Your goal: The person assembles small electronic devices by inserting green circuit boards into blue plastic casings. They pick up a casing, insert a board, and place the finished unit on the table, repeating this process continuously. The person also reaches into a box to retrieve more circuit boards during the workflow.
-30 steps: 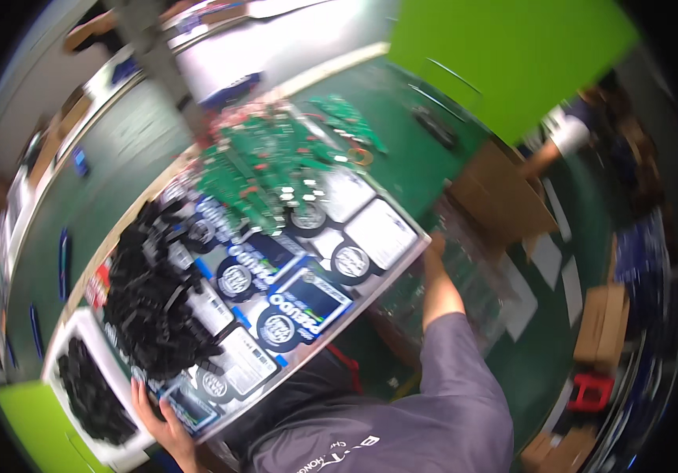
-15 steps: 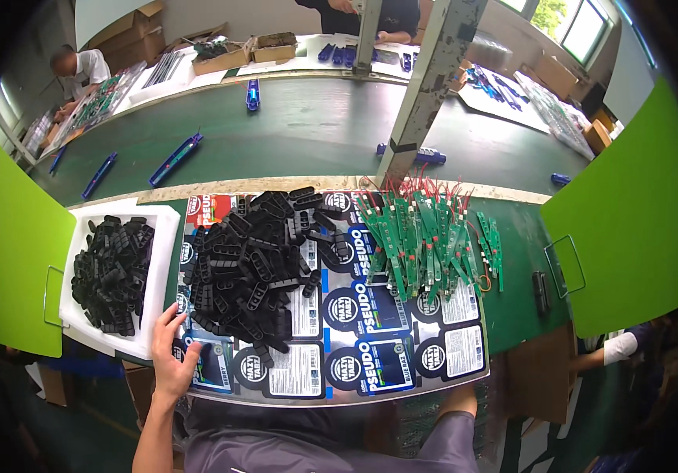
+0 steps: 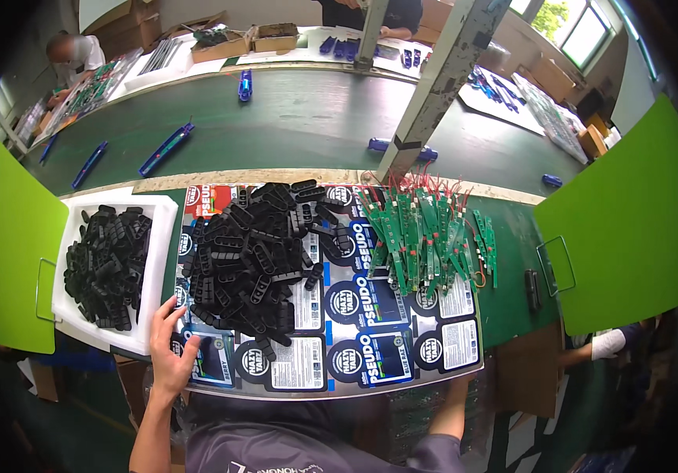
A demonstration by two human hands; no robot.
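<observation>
My left hand (image 3: 172,353) rests at the left edge of a printed sheet-covered board (image 3: 299,392), fingers spread and thumb apart, holding nothing. My right forearm (image 3: 448,414) reaches up to the board's front right edge; the right hand's fingers are hidden beneath that edge. On the board lies a heap of small black ribbed plastic parts (image 3: 248,264). To its right is a pile of narrow green circuit boards (image 3: 421,244) with red wires. Beside my left hand stands a white foam tray (image 3: 161,260) holding more black parts (image 3: 106,268).
Green panels (image 3: 12,252) (image 3: 618,229) flank the bench. Behind it runs a dark green conveyor belt (image 3: 299,118) carrying several blue casings (image 3: 166,150). A metal post (image 3: 433,94) rises behind the circuit boards. A black object (image 3: 532,289) lies at right. Other people work across and beside the belt.
My right forearm shows more fully at the board's front right edge. The left hand keeps its place on the left edge. The view has shifted slightly, and the blue casings appear farther left.
</observation>
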